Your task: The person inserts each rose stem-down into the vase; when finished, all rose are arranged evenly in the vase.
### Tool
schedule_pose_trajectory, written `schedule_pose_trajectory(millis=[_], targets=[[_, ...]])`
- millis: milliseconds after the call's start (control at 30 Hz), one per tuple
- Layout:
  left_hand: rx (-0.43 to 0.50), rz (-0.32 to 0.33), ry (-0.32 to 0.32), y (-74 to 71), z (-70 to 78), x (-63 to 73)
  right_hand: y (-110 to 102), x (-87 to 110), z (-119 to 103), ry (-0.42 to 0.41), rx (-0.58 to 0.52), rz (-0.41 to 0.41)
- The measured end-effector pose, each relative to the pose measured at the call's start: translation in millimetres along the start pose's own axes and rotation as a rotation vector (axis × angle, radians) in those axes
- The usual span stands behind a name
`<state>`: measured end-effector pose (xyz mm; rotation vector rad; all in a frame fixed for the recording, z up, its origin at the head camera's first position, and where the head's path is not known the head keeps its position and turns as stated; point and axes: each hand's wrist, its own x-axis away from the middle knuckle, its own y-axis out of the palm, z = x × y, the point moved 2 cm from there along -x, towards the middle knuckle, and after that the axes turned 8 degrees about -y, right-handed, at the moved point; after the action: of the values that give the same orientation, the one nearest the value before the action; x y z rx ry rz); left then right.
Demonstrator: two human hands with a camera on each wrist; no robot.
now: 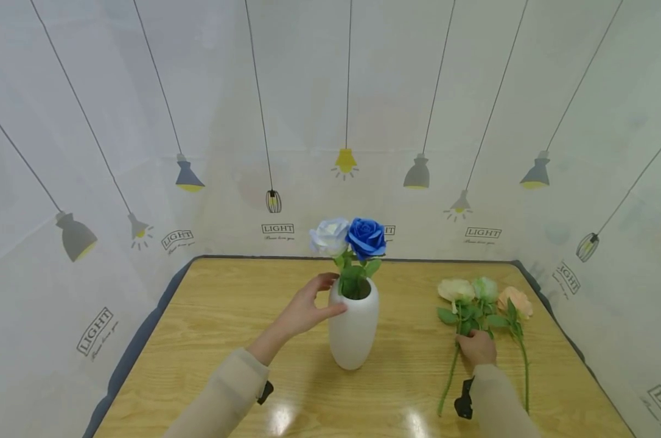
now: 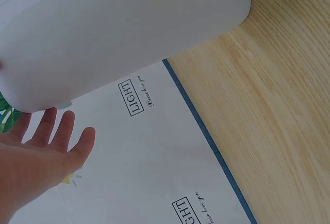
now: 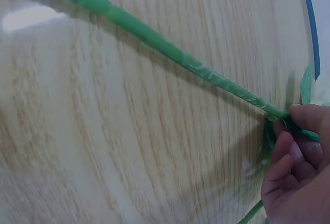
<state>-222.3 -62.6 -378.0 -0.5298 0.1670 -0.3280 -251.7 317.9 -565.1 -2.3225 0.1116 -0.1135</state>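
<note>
A smooth, matte white, egg-shaped vase (image 1: 353, 334) stands upright on the yellow-brown wood-grain counter (image 1: 243, 316). In its mouth are a pale bluish-white artificial rose (image 1: 329, 237) and a royal-blue artificial rose (image 1: 366, 238), heads close together above green leaves. The person's left-hand grip (image 1: 308, 307) curves loosely about the left side of the vase near the rim, thumb on the near side and fingers toward the far side (the little finger stands off the surface).

The right-hand grip (image 1: 477, 348), well to the right of the vase, pinches a green flower stem (image 3: 154, 41) between thumb and fingers, just below a cluster of leaves. Around it, also to the right of the vase, lie a cream artificial rose (image 1: 455, 291), a pale green artificial rose (image 1: 485, 289) and a peach artificial rose (image 1: 515, 302), the peach one farthest from the vase. Which bloom the pinched stem carries cannot be told for certain (leaves and fingers cover the join).

Behind the vase hangs a whitish backdrop (image 1: 297, 121) printed with pendant lamps and the word LIGHT.
</note>
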Motion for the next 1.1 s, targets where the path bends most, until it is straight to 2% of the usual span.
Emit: schedule_pose_trajectory(millis=[133, 367, 433, 667, 833, 933, 1100], targets=[[0.004, -0.001, 0.012, 0.5, -1.1, 0.0, -2.9, -0.7, 3.4, 0.015, -0.023, -0.037], [-0.009, 0.016, 0.02, 8.9, -36.2, -16.2, -12.7, 0.3, -5.8, 0.005, -0.11, -0.042], [-0.018, 0.023, 0.02, 9.7, -40.0, -18.1, -15.6, 1.5, -10.1, 0.01, -0.158, -0.056], [-0.033, 0.034, 0.029, 10.6, -41.4, -20.5, -20.2, 0.8, -21.7, -0.007, -0.286, -0.102], [-0.031, 0.036, 0.018, 10.2, -41.1, -20.2, -25.2, -1.4, -36.7, -0.041, -0.397, -0.095], [-0.03, 0.039, 0.017, 9.7, -40.0, -19.7, -30.3, -3.1, -47.6, -0.065, -0.406, -0.079], [-0.03, 0.036, 0.021, 9.8, -39.7, -20.6, -37.3, -8.4, -61.6, -0.131, -0.388, -0.098]])
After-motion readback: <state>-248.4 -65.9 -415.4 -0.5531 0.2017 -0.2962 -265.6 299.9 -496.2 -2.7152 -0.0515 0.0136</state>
